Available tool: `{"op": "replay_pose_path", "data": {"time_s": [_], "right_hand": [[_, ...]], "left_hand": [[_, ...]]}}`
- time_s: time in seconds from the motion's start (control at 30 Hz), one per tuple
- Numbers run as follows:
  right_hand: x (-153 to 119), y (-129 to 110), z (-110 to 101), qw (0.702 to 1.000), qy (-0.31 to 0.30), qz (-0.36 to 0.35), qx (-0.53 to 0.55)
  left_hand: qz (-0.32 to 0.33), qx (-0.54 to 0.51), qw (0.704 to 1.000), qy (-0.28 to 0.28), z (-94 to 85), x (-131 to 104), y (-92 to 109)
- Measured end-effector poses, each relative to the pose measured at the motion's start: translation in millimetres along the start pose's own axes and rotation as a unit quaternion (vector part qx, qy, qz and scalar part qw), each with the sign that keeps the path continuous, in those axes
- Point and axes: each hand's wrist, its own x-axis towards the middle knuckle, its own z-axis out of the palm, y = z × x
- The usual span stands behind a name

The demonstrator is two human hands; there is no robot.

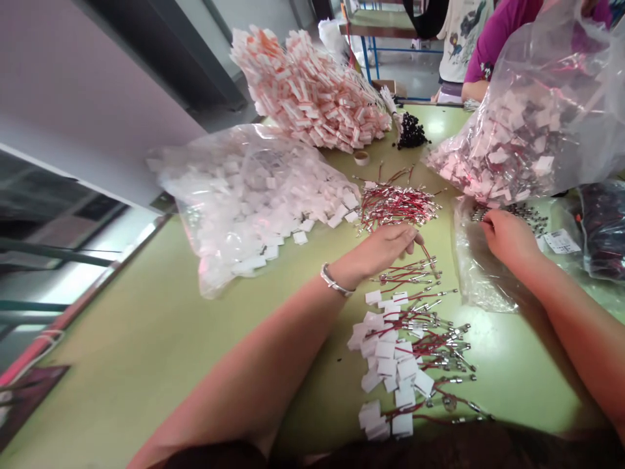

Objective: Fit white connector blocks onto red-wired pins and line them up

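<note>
While L hand [393, 242] pinches red wire [428, 254], long axis running from its fingers bodyward & slightly R, R hand [510, 236], farther off, curls by metal bits [530, 213]; can't tell if holding any.

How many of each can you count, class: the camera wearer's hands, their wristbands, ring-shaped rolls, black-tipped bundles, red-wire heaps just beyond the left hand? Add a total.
Hands: 2 (left hand, right hand)
Wristband: 1
Ring-shaped roll: 1
Black-tipped bundle: 1
Red-wire heap: 1
Total: 6
</note>
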Motion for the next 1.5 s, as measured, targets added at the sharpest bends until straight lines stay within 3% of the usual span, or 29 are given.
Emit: {"op": "replay_pose_path", "data": {"time_s": [0.07, 0.2, 0.3, 0.4, 0.5, 0.57, 0.7, 0.77, 0.83, 0.9, 0.97, 1.07, 1.13, 1.23, 1.33, 1.4, 1.5], "right_hand": [[-6, -8, -5, 0.992, 0.012, -0.018, 0.124], [-27, -40, -9, 0.931, 0.005, -0.081, 0.356], [-40, -57, -7, 0.901, -0.004, -0.096, 0.422], [-44, -61, -5, 0.892, -0.010, -0.106, 0.438], [-42, -58, -11, 0.894, -0.021, -0.126, 0.430], [-41, -56, -17, 0.893, -0.045, -0.139, 0.425], [-43, -57, -23, 0.897, -0.111, -0.120, 0.411], [-45, -59, -21, 0.902, -0.125, -0.101, 0.401], [-45, -61, -18, 0.908, -0.113, -0.092, 0.393], [-43, -59, -15, 0.923, -0.087, -0.106, 0.360], [-37, -53, -14, 0.944, -0.052, -0.120, 0.305], [-26, -35, -15, 0.961, -0.016, -0.105, 0.256], [-18, -17, -14, 0.965, 0.002, -0.092, 0.247], [-6, 11, -9, 0.969, 0.039, -0.108, 0.219], [-1, 29, -3, 0.978, -0.003, -0.152, 0.143], [-1, 29, -3, 0.981, -0.039, -0.174, 0.081], [-4, 11, -6, 0.981, -0.021, -0.187, 0.036]], "left_hand": [[-0.006, 0.009, 1.000, 0.007, 6.2, 2, 1], [0.027, 0.014, 1.000, 0.010, 16.9, 3, 8], [0.046, -0.002, 0.999, 0.016, 21.4, 1, 12], [0.062, -0.002, 0.998, 0.014, 22.6, 0, 10], [0.104, 0.057, 0.993, 0.023, 22.0, 0, 6], [0.152, 0.152, 0.976, 0.035, 21.3, -1, 4], [0.214, 0.368, 0.905, 0.007, 21.2, -6, 8], [0.218, 0.417, 0.882, -0.005, 20.3, -7, 10], [0.220, 0.403, 0.888, -0.003, 16.9, -4, 11], [0.235, 0.334, 0.913, 0.007, 10.7, 2, 8], [0.232, 0.249, 0.939, 0.053, 3.8, 9, 0], [0.163, 0.146, 0.967, 0.129, -0.8, 16, -14], [0.131, 0.125, 0.973, 0.142, 2.5, 20, -24], [0.141, 0.177, 0.967, 0.112, 13.6, 26, -33], [0.163, 0.257, 0.951, 0.058, 22.6, 31, -38], [0.166, 0.297, 0.939, 0.052, 23.0, 32, -40], [0.154, 0.334, 0.929, 0.048, 15.4, 26, -40]]}}
